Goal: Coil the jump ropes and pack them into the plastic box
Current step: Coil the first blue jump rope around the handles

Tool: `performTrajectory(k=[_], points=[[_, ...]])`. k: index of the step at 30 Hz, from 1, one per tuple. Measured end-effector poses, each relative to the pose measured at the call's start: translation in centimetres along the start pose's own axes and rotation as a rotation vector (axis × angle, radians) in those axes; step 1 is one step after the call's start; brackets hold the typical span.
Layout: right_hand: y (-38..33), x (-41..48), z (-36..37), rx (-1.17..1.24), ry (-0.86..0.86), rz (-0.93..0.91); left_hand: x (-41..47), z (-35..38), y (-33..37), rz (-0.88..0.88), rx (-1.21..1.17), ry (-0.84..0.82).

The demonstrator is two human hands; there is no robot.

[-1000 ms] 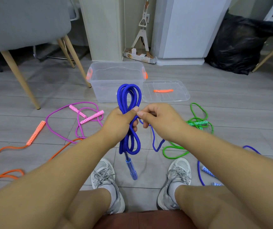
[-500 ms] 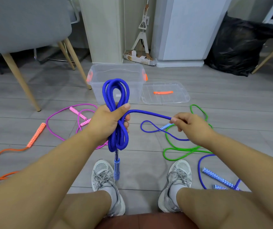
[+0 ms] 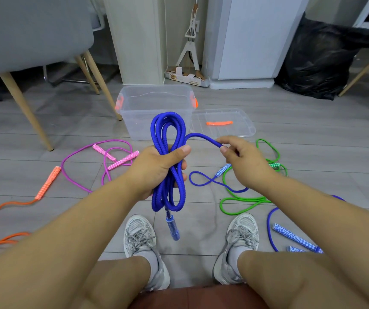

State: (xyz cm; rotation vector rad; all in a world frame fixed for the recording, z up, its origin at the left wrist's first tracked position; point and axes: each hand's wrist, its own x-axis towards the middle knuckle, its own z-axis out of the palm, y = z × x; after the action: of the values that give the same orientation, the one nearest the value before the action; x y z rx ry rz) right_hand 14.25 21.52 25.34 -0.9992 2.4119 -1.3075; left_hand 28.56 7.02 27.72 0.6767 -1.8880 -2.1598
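Right hand (image 3: pixel 243 161) has closed toward left hand (image 3: pixel 156 168), pinching the blue rope (image 3: pixel 157 139) tail; left grips its coil, in front of plastic box (image 3: pixel 139 117). Risk: loops spill if grip eases.

Grey plank floor (image 3: pixel 312 134) is carrying a clear plastic box (image 3: pixel 139 121), its lid (image 3: pixel 241 130) lying just beside it, with pink rope (image 3: pixel 76 152), orange rope (image 3: pixel 45 186), green rope (image 3: pixel 241 201) and blue-handled rope (image 3: pixel 290 234) sprawling loose in front.
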Motion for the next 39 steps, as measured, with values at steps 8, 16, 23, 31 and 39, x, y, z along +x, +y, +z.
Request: performTrajectory(k=[8,16,23,31,39], points=[[-0.3,-1.0,0.7,0.092,-0.085,0.006,0.3,-0.4,-0.1,-0.091,-0.015,0.093],[-1.8,-1.4,1.7,0.143,-0.068,-0.115,0.2,-0.1,-0.4,-0.118,0.101,0.025],[-2.6,-1.3,2.3,0.124,-0.105,-0.141,0.4,0.3,-0.7,-0.082,0.098,0.015],[-1.4,-1.1,0.8,0.009,-0.109,-0.075,0.6,-0.5,-0.5,-0.061,-0.044,0.077],[2.5,-1.5,-2.7,-0.233,-0.143,0.015,0.8,-2.6,0.5,0.018,-0.143,0.191]])
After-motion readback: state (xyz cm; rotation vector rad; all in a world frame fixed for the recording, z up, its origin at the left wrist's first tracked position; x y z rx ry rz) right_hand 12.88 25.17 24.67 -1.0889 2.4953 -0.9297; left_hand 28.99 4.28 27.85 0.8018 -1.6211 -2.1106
